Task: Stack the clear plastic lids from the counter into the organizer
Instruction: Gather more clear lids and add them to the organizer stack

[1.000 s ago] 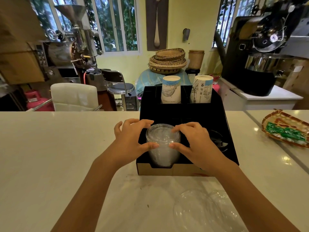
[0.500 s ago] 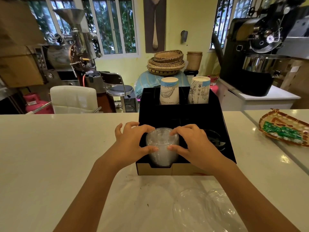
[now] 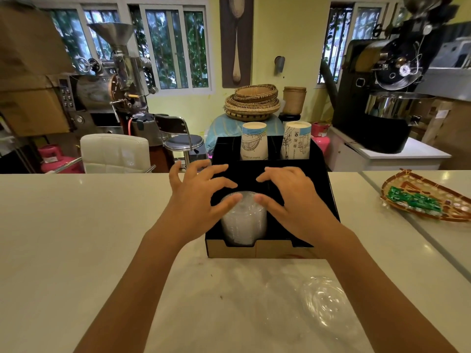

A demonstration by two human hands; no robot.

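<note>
Our left hand [image 3: 197, 197] and right hand [image 3: 290, 200] hover over the stack of clear lids [image 3: 243, 220], fingers spread wide, each grip apart and clamped on nothing. Only the two thumb tips rest at the stack's top rim; whether they press it we cannot tell. The stack stands upright in the front left compartment of the black organizer [image 3: 328, 200], showing through the notch in its cardboard front wall. Two printed paper cups [image 3: 254, 141] stand upside down in the rear compartments, side by side. The organizer sits on the pale desk [image 3: 76, 238]. Near the desk's front edge, just right of our right forearm, lie more loose clear lids [image 3: 323, 301], overlapping, count unclear. Far right, well apart, a woven tray [image 3: 430, 200] holds green packets.
</note>
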